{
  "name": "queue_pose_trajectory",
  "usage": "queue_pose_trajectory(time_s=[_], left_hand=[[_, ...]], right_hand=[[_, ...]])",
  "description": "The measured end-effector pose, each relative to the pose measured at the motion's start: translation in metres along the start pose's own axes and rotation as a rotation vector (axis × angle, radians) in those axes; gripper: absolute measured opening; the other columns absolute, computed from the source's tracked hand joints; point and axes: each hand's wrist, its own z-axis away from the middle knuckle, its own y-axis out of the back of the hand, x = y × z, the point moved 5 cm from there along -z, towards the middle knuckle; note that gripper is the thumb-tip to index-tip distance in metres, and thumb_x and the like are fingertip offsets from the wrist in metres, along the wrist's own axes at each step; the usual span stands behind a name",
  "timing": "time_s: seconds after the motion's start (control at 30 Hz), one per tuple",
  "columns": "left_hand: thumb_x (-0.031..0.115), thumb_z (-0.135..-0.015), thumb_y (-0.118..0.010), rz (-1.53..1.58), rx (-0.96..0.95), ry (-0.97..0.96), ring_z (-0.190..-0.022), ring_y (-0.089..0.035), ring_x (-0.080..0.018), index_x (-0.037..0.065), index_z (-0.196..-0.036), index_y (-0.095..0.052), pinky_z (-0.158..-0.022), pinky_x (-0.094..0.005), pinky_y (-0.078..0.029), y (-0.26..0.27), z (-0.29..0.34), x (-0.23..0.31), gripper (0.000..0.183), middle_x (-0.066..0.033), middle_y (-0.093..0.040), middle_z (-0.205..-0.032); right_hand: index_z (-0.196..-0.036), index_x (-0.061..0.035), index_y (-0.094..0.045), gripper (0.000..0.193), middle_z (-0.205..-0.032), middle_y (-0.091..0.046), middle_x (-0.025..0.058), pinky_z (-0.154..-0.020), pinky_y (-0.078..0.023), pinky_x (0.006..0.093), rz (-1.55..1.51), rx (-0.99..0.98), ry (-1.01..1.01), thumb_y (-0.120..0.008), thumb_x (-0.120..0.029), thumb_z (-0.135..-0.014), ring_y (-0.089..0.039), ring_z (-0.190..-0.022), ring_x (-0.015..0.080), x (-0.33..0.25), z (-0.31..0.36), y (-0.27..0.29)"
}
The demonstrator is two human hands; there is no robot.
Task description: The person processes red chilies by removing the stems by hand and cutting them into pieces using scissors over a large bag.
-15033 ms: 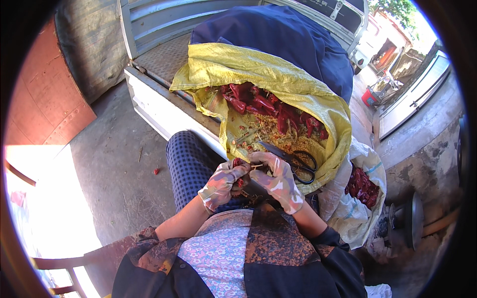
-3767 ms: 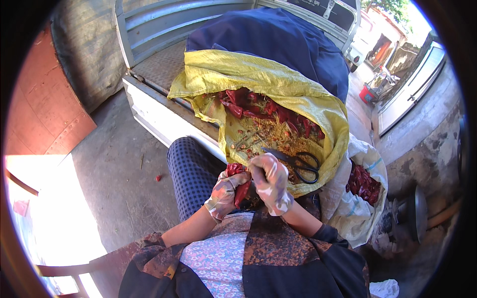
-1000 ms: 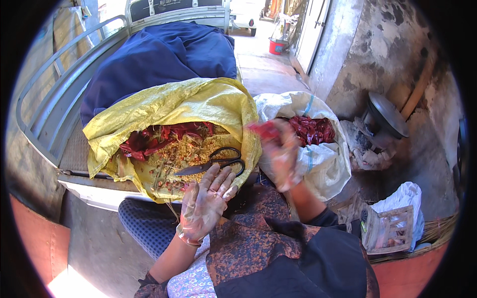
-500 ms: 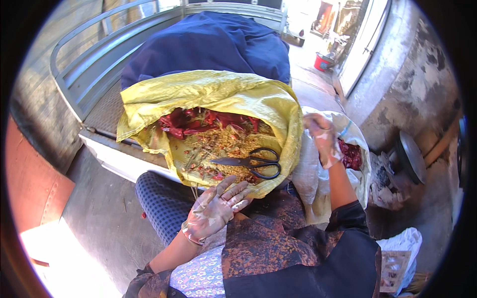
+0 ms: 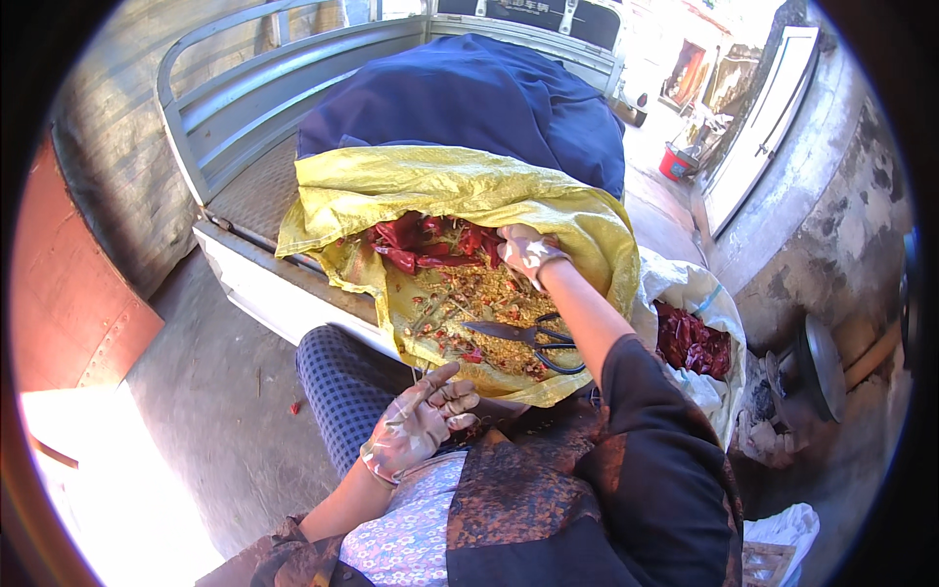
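My left hand, in a pale, stained thin glove, is held palm up over my lap with loosely bent fingers and nothing in it. Inside an opened yellow woven sack, my right hand, gloved likewise, reaches the right end of a heap of dried red chilies. Its fingers curl down there, and their tips are hidden. Black-handled scissors lie in the sack on a layer of yellow seeds, blades pointing left. My right forearm covers part of their handles.
Beyond the sack, a dark blue cloth covers a load on the metal truck bed. A white sack with dark red chilies stands at my right. A round dark pan leans farther right. A red bucket stands far off.
My right hand has moved from above the white sack leftward into the yellow sack, at the chilies. My left hand stays near my lap, its fingers more bent. The view has shifted.
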Motion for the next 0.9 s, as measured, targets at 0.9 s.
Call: queue_pose_trajectory(time_s=[0.9], left_hand=[[0.029,-0.084,-0.068,-0.26,-0.023,-0.251,-0.093,-0.06,-0.017,-0.001,-0.122,-0.049,-0.08,-0.0277,-0.05,-0.005,0.007,0.014,0.052,-0.0078,-0.061,-0.106]], right_hand=[[-0.092,-0.0063,-0.064,0.025,-0.09,-0.062,0.0064,-0.067,-0.052,0.035,-0.957,0.613,0.605,-0.075,-0.012,-0.07,-0.062,-0.078,0.0228,-0.164,0.229,0.134]])
